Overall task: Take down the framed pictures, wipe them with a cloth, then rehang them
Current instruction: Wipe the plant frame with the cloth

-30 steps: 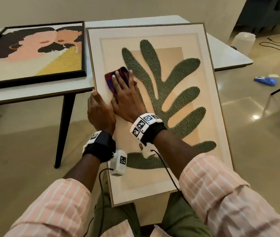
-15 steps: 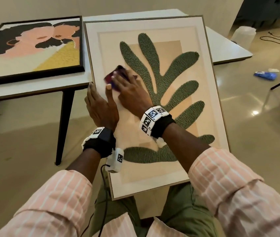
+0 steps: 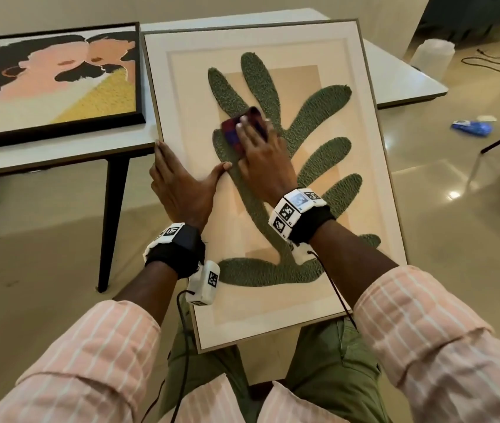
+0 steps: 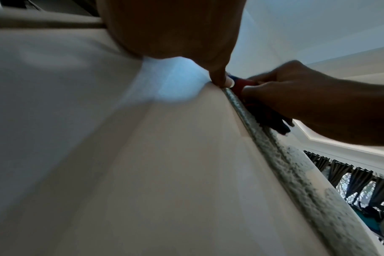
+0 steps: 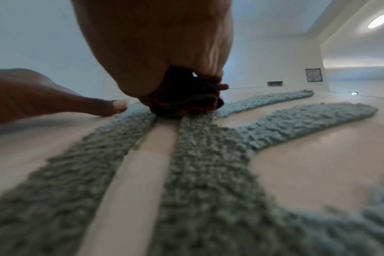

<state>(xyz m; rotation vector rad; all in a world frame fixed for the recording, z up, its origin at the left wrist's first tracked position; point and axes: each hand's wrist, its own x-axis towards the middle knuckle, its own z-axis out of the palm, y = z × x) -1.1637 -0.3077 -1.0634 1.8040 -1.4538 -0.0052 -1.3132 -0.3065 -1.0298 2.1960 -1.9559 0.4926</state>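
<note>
- White-topped desk (image 3: 401, 83) with dark legs: carries the far end of the big picture; its near end rests on the person's lap.
- Large light-wood-framed picture of a green textured leaf on beige (image 3: 361, 96): tilted much as it was 1 s ago, face up.
- Second picture, black-framed, pink, black and yellow figures (image 3: 138, 71): flat on the desk, just left of the leaf picture, unmoved and not being wiped now.
- Right hand (image 3: 262, 157): has slid from the left margin rightward onto the leaf stems in the last 1 s; fingers spread flat, pressing the cloth down.
- Left hand (image 3: 181, 184): relaxed and flat, has shifted from the frame's left edge onto the face, thumb near the right hand, steadying.
- Dark red-and-navy folded cloth (image 3: 238, 132): under the right fingers, moved with them.
- Reading: wipe is advancing across the middle; the right half likely remains, and rehanging is not yet started.
- Containers: 1 translucent white plastic tub (image 3: 431, 58) on the floor beyond the desk; contents cannot be told.
</note>
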